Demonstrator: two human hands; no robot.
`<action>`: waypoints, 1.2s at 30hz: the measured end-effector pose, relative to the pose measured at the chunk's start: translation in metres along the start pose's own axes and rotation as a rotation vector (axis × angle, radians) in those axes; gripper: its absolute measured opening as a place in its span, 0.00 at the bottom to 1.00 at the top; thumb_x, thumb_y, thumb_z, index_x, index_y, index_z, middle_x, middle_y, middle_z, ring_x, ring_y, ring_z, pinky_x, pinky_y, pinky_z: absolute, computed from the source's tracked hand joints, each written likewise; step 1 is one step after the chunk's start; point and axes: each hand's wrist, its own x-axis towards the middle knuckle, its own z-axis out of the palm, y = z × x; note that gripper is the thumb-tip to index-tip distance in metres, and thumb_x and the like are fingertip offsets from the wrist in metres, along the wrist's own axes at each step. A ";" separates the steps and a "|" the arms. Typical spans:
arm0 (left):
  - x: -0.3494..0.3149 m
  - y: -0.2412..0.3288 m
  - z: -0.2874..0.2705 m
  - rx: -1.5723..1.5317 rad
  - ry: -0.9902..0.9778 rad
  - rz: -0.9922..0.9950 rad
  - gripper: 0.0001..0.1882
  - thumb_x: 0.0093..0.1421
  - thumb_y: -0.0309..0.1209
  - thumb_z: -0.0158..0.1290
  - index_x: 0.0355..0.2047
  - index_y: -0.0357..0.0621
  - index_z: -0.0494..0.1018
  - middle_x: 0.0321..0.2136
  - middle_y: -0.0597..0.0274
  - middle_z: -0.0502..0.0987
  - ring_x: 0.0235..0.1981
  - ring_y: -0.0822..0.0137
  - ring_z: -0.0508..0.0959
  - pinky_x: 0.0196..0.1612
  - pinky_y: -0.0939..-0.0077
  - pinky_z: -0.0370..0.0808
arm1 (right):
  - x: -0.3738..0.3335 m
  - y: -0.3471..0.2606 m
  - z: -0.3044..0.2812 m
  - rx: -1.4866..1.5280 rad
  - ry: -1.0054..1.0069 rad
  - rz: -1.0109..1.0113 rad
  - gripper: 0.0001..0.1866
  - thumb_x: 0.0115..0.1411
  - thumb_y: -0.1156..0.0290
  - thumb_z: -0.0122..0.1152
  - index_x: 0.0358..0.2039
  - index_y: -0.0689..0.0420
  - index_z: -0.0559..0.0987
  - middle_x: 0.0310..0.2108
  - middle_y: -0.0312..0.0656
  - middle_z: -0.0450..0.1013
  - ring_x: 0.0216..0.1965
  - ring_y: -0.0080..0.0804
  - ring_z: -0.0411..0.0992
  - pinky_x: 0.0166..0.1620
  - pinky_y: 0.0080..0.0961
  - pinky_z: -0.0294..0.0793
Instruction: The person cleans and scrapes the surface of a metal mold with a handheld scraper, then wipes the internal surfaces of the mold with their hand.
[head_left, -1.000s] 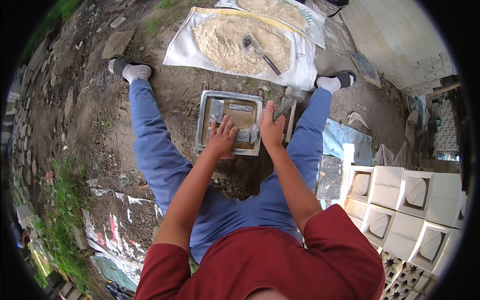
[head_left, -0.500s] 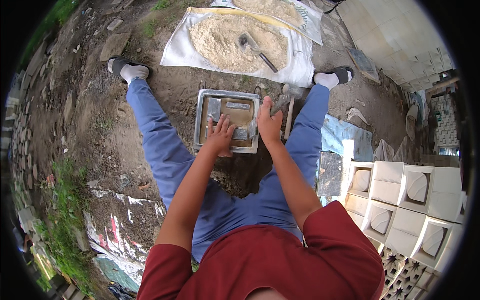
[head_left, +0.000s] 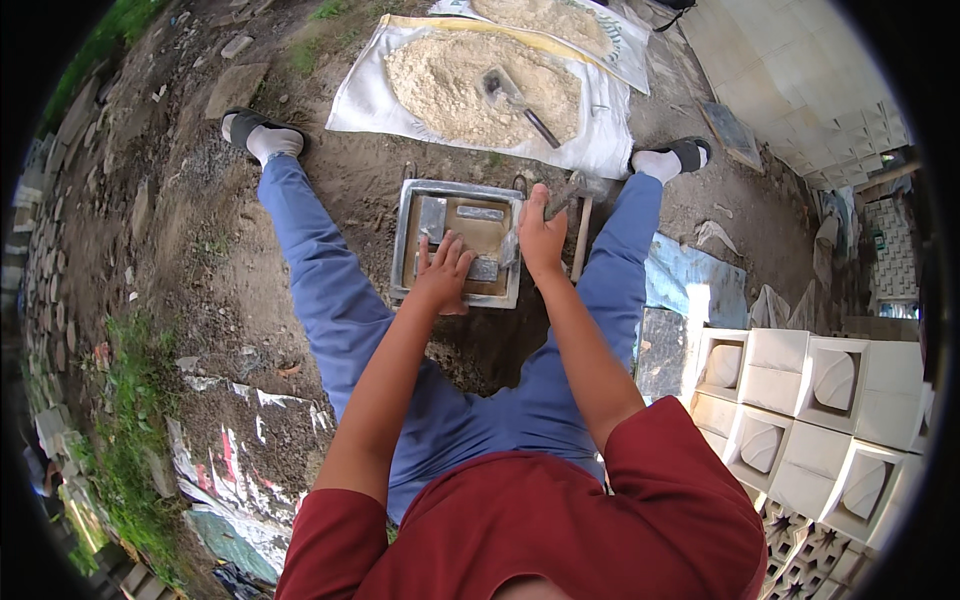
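A square metal mould (head_left: 404, 230) lies on the ground between my legs, with a thin rim and a brownish inside. Flat grey metal blocks sit in it: an upright one (head_left: 432, 217) at the left and a narrow one (head_left: 481, 213) at the top. My left hand (head_left: 444, 274) rests with spread fingers over the lower left of the mould, beside a lower block (head_left: 484, 269). At the right rim is my right hand (head_left: 541, 242), fingers stretched away from me. A greyish piece (head_left: 509, 246) shows next to its palm; its kind is unclear.
A wooden-handled hammer (head_left: 582, 240) lies by my right thigh. Beyond the mould, a white sack (head_left: 350, 112) holds pale powder with a scoop (head_left: 503, 90) on it. Cast blocks (head_left: 778, 362) are stacked at right. A blue sheet (head_left: 695, 280) lies near them.
The view has shifted slightly. My left hand stays on the mould, and my right hand stays by its right rim with a small change in finger pose.
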 end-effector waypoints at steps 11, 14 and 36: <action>-0.007 -0.005 0.001 -0.031 0.000 -0.037 0.62 0.34 0.45 0.76 0.70 0.54 0.57 0.73 0.53 0.54 0.75 0.50 0.54 0.74 0.26 0.29 | 0.018 0.002 0.018 0.044 -0.050 -0.074 0.26 0.76 0.53 0.51 0.20 0.52 0.66 0.14 0.29 0.61 0.15 0.19 0.59 0.20 0.25 0.57; -0.001 0.003 -0.005 -0.030 -0.008 -0.022 0.62 0.34 0.45 0.76 0.70 0.54 0.57 0.73 0.53 0.54 0.75 0.50 0.53 0.74 0.26 0.29 | 0.023 0.010 0.013 0.027 0.000 -0.127 0.27 0.76 0.52 0.51 0.20 0.52 0.65 0.14 0.29 0.61 0.14 0.20 0.59 0.20 0.25 0.57; 0.004 -0.002 -0.002 -0.012 0.009 0.003 0.62 0.35 0.46 0.76 0.70 0.54 0.57 0.76 0.51 0.49 0.79 0.48 0.43 0.73 0.26 0.28 | 0.057 0.015 0.019 -0.003 -0.007 -0.065 0.33 0.75 0.49 0.51 0.17 0.61 0.73 0.16 0.38 0.70 0.19 0.31 0.67 0.28 0.36 0.65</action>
